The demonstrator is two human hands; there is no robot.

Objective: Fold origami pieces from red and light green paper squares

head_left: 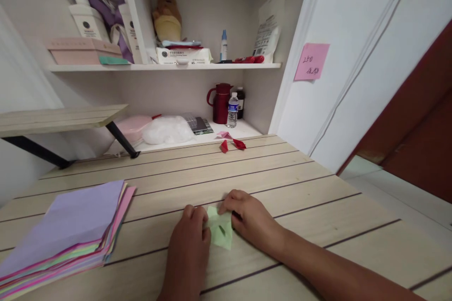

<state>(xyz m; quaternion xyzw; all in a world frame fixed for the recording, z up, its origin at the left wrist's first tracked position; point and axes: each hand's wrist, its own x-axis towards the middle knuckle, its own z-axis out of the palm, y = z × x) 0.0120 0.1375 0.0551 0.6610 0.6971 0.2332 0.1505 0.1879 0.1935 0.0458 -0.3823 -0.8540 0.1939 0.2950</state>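
Note:
A small light green piece of folded paper (219, 234) lies low over the wooden table, between my two hands. A darker slit or gap shows near its middle. My left hand (190, 235) has its fingers curled at the paper's left edge. From the right, my right hand (247, 214) reaches in, thumb and fingers pinched on the paper's upper right side. Both hands are closed on it, and the fingertips partly hide its edges.
A stack of coloured paper (81, 216) lies at the left of the table (282, 174). Two red folded paper pieces (224, 146) sit near the back edge. Behind stand a water bottle (232, 110) and a dark red jug (221, 103). A raised wooden stand (63, 120) is at left.

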